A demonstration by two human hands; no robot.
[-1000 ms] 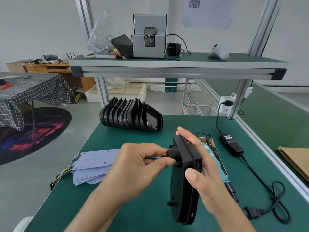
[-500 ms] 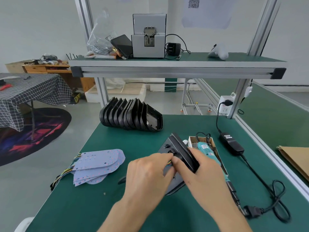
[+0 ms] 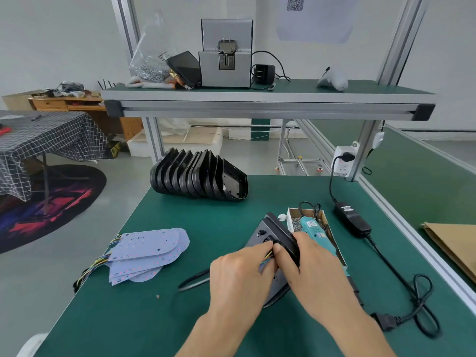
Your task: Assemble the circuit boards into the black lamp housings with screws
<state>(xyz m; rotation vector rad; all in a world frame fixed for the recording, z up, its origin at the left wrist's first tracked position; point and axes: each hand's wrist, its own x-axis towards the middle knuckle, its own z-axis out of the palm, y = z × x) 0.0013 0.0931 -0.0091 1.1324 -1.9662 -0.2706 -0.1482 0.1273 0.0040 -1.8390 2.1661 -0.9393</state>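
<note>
A black lamp housing (image 3: 270, 229) lies tilted on the green bench, back side up, its near half hidden under my hands. My right hand (image 3: 313, 271) grips its right edge. My left hand (image 3: 240, 276) pinches the coloured wires (image 3: 266, 257) coming out of a hole in the housing's back. A stack of pale circuit boards (image 3: 146, 252) with wire bundles lies to the left. A row of several empty black housings (image 3: 198, 176) stands at the bench's far edge. A teal electric screwdriver (image 3: 315, 229) rests in a cardboard box of screws (image 3: 296, 222).
A black power adapter (image 3: 351, 219) and its coiled cable (image 3: 422, 313) lie on the right. A black cable (image 3: 193, 280) lies left of my left hand. The upper shelf (image 3: 268, 105) holds a grey screw feeder (image 3: 225, 54) and a bag of screws (image 3: 152, 63).
The housing went from upright in my hands to lying tilted low on the bench. Both hands followed it down and stay on it, the left still at the wires.
</note>
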